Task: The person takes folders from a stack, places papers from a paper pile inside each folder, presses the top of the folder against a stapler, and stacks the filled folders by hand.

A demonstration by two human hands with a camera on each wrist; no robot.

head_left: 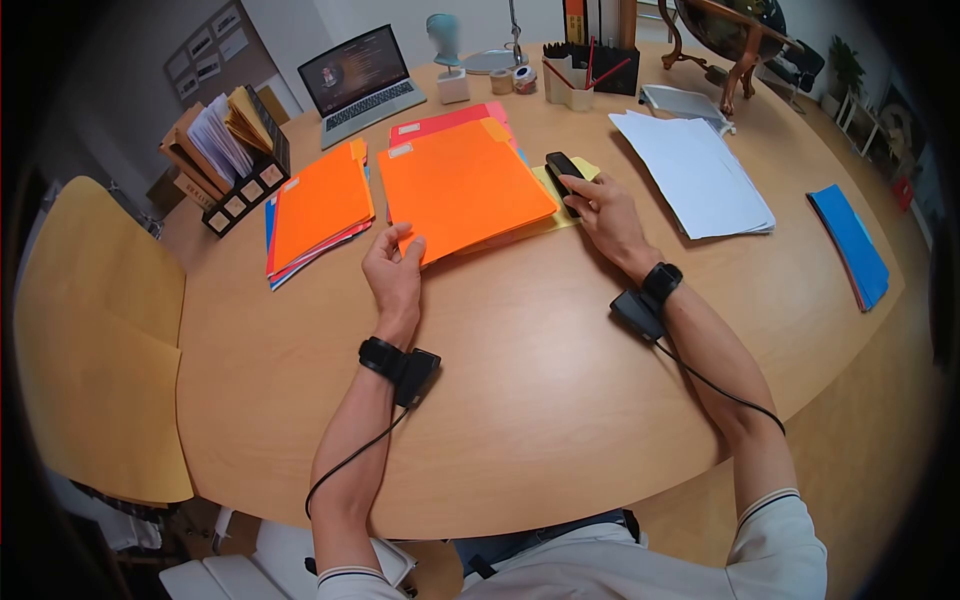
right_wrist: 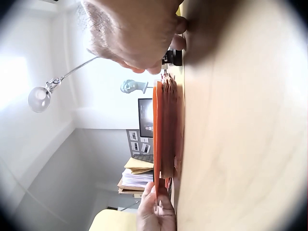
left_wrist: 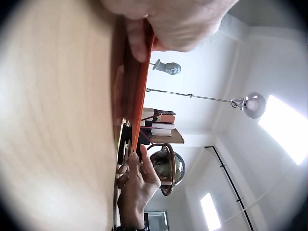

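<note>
My left hand (head_left: 395,278) pinches the near left corner of an orange folder (head_left: 465,190), thumb on top. The left wrist view shows the folder (left_wrist: 142,91) edge-on, raised off the table at the corner under the left hand (left_wrist: 168,21). Just right of the folder, my right hand (head_left: 614,228) grips a black stapler (head_left: 563,172) that lies over yellow paper (head_left: 590,170). In the right wrist view the stapler (right_wrist: 174,57) is partly hidden by the right hand (right_wrist: 134,33). A pink folder (head_left: 490,113) shows behind the orange one.
At left lie a stack of folders (head_left: 322,205) and a file holder (head_left: 248,198). Behind are a laptop (head_left: 365,90), a small bust (head_left: 443,40) and a pen holder (head_left: 568,85). White papers (head_left: 700,180) and a blue folder (head_left: 850,245) lie at right.
</note>
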